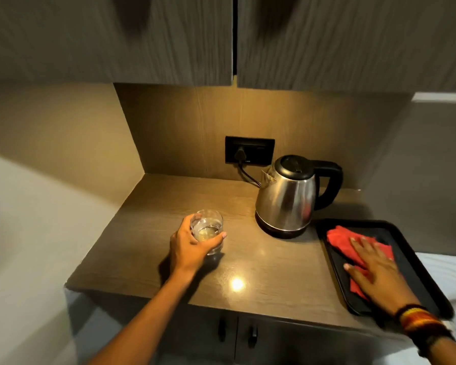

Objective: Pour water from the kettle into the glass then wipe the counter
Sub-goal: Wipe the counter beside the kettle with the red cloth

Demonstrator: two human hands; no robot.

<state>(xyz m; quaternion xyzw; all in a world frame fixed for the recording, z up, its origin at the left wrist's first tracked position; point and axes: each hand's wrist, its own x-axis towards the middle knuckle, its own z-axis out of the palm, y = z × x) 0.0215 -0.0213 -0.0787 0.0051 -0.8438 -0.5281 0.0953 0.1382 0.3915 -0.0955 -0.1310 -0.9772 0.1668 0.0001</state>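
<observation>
Glass (208, 230) at nine o'clock on the bench (261, 259), part-filled with water, wrapped by left hand (192, 245), grip closed around the wall, likely to steady it or lift it clear before wiping. Kettle (287, 196) at twelve o'clock, upright on base, lid down, untouched, handle turned to three o'clock, cord running to wall socket (249, 151). Pouring apparently done. Red cloth (342, 238) at three o'clock on black tray (411, 243), pressed under right hand (371, 270), fingers flat and spread, nothing grasped yet, probably about to gather it.

A single head-worn view looks forward and down, close over the counter (261, 259).
</observation>
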